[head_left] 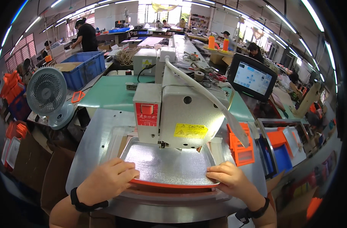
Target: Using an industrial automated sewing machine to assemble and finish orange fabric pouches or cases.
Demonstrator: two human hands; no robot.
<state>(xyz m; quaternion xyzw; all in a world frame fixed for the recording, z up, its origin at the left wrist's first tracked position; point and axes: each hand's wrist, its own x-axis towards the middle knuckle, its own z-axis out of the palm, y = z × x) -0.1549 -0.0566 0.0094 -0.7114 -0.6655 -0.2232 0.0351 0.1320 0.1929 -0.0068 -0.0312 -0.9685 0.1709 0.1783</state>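
A shallow silvery tray-like panel (169, 163) with an orange front edge lies under the head of a large sewing machine (188, 110). My left hand (112, 176) grips its front left corner, fingers curled over the rim. At the front right corner my right hand (228, 176) holds the rim, the thumb side hidden beneath it. The panel's far side passes under the machine head, where a lamp lights it. A red button on a box (146, 110) faces me at the machine's left.
A metal work plate (91, 152) surrounds the panel. Orange frames (242, 146) lie to its right, near a tilted touchscreen (253, 78). On the left stand a fan (47, 93) and a blue crate (82, 70). Several people work farther back.
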